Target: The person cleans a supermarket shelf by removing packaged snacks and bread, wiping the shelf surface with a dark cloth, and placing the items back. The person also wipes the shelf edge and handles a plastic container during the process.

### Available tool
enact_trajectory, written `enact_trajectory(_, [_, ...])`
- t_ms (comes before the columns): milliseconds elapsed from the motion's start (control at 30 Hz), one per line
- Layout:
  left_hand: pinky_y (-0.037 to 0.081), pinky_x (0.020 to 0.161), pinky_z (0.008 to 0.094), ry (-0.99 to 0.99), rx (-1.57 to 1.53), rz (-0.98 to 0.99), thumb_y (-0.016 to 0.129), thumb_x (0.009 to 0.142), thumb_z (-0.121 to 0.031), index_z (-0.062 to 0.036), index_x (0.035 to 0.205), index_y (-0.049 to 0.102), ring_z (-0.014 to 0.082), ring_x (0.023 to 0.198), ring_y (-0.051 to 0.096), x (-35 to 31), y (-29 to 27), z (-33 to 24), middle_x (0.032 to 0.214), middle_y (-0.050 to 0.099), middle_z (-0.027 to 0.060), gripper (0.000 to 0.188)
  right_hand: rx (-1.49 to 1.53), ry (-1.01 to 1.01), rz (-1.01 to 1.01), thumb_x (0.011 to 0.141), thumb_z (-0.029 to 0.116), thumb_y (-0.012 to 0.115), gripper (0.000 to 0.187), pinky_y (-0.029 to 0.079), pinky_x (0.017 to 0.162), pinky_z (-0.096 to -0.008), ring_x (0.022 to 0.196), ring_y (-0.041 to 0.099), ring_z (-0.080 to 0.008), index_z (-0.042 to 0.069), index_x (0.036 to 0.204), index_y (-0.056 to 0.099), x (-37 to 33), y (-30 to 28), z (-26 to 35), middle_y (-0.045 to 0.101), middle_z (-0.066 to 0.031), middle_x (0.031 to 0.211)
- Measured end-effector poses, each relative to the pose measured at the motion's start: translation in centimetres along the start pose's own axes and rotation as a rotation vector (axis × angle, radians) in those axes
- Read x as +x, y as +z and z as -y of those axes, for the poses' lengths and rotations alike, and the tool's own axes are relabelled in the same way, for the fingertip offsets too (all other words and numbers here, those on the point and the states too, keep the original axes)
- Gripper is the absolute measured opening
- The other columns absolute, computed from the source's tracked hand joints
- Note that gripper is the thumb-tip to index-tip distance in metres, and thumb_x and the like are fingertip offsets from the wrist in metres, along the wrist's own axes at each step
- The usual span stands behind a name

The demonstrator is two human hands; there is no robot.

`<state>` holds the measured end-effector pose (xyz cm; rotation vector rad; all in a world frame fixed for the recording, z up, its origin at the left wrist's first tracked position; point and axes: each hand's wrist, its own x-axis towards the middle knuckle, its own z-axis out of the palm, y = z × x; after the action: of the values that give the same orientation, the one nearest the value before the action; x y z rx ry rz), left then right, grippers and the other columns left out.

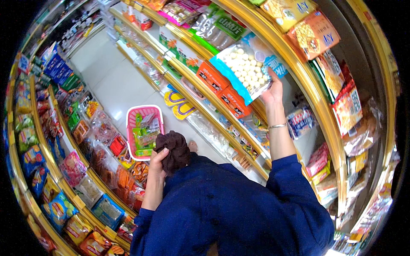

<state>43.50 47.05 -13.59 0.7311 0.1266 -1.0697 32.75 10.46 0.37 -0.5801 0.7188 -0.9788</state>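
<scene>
My right hand (273,90) grips the lower right edge of a blue and clear bag of small round cream-white snacks (244,67), held in front of the right-hand shelves. My left hand (156,164) is closed on a bunched dark brown cloth (173,150) close to my body. Beyond the cloth, a pink plastic basket (129,123) stands on the floor. Green and clear packets (146,137) lie inside the basket. Behind the bag, orange-red boxes (232,101) sit on a shelf.
Tiered shelves with yellow edges (314,81) curve along my right, stocked with packaged snacks. More shelves (92,175) full of bagged food line my left. Between them runs a pale tiled floor (109,74). Yellow looped items (177,102) hang by a lower right shelf.
</scene>
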Motion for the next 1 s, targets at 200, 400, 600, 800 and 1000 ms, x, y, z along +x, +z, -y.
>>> enact_trajectory(200, [0.045,0.092,0.0391,0.129,-0.051,-0.156,0.065,0.071,-0.010,0.0000,0.120,0.044,0.0259,0.102,0.057,-2.0,-1.8,2.1,0.111,0.057,0.0126,0.055,0.078,-0.057,0.104,0.087,0.016,0.047,0.029,0.034,0.100,-0.0500,0.116,0.047,-0.0286,0.004,0.112,0.055,6.7,4.9,-0.3,0.053,-0.0101,0.122])
enact_trajectory(400, [0.046,0.091,0.0403,0.272,-0.162,-0.331,0.063,0.074,-0.010,-0.0002,0.119,0.046,0.0275,0.101,0.058,-4.2,-2.3,4.2,0.110,0.058,0.0138,0.049,0.016,-0.045,0.299,0.085,0.012,0.052,0.033,0.036,0.099,-0.0471,0.115,0.047,-0.0277,0.007,0.118,0.051,14.8,1.9,-3.3,0.052,-0.0099,0.122])
enact_trajectory(600, [0.046,0.090,0.0407,0.246,-0.205,-0.362,0.062,0.076,-0.011,0.0004,0.119,0.047,0.0273,0.100,0.058,-4.3,-3.3,4.2,0.111,0.058,0.0142,0.047,-0.013,-0.081,0.054,0.082,0.006,0.059,0.037,0.043,0.093,-0.0450,0.110,0.050,-0.0284,0.003,0.118,0.050,17.0,5.1,-7.0,0.050,-0.0108,0.124])
enact_trajectory(800, [0.048,0.088,0.0405,0.184,-0.070,-0.357,0.062,0.076,-0.010,0.0011,0.117,0.049,0.0272,0.097,0.060,-3.9,-4.2,-0.1,0.108,0.059,0.0139,0.044,0.060,-0.139,-0.074,0.079,0.002,0.063,0.040,0.048,0.085,-0.0443,0.100,0.056,-0.0304,-0.003,0.116,0.049,16.1,8.5,-8.5,0.054,-0.0153,0.117])
enact_trajectory(1000, [0.049,0.087,0.0423,0.179,-0.048,-0.375,0.060,0.077,-0.010,0.0016,0.115,0.050,0.0278,0.094,0.061,-4.1,-7.5,-3.9,0.107,0.059,0.0137,0.041,-0.170,-0.396,-0.065,0.077,0.003,0.067,0.046,0.045,0.089,-0.0388,0.103,0.054,-0.0232,0.000,0.119,0.049,15.7,10.4,-9.0,0.057,-0.0094,0.115])
